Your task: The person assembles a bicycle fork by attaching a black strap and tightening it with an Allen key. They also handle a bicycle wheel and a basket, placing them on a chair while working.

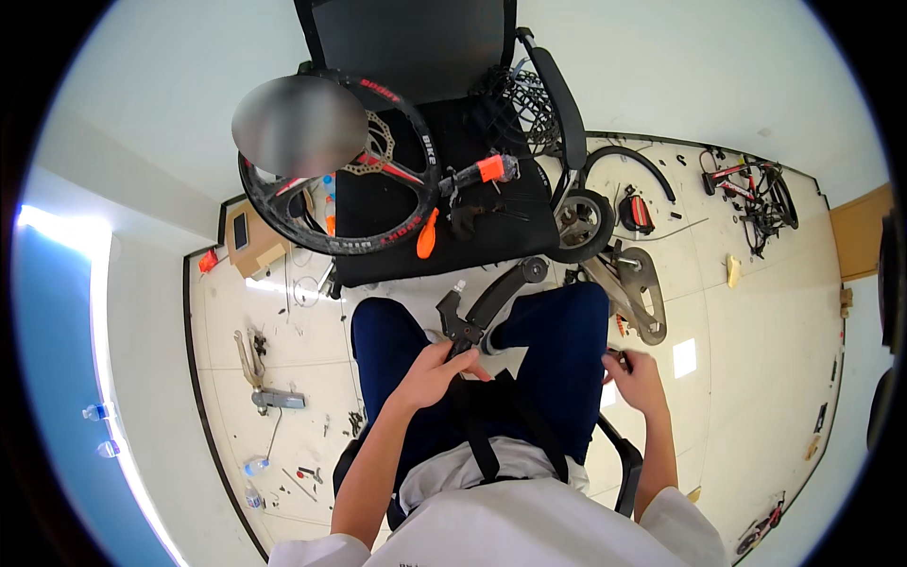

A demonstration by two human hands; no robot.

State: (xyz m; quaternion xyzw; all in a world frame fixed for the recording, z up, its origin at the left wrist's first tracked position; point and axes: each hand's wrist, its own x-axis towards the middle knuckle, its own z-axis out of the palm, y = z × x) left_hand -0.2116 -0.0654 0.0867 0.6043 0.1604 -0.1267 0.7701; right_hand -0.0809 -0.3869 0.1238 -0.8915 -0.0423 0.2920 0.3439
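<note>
My left hand point(436, 376) is closed on the lower end of a black angular bike part point(463, 326), held above my lap between my knees. A pale tip sticks up from this part. Just beside it, a black curved arm point(505, 295) with a round end reaches toward the chair; whether the two are joined I cannot tell. My right hand point(635, 376) is out beside my right thigh, its fingers curled around a small dark object point(621, 359) too small to name.
Ahead stands a black office chair point(378, 269) bearing a bicycle wheel point(430, 156), an orange-handled tool point(427, 234) and other parts. A small wheel point(581, 227) and a grey metal part point(642, 293) lie to its right. Cardboard point(250, 255), tools and bottles point(255, 467) lie left.
</note>
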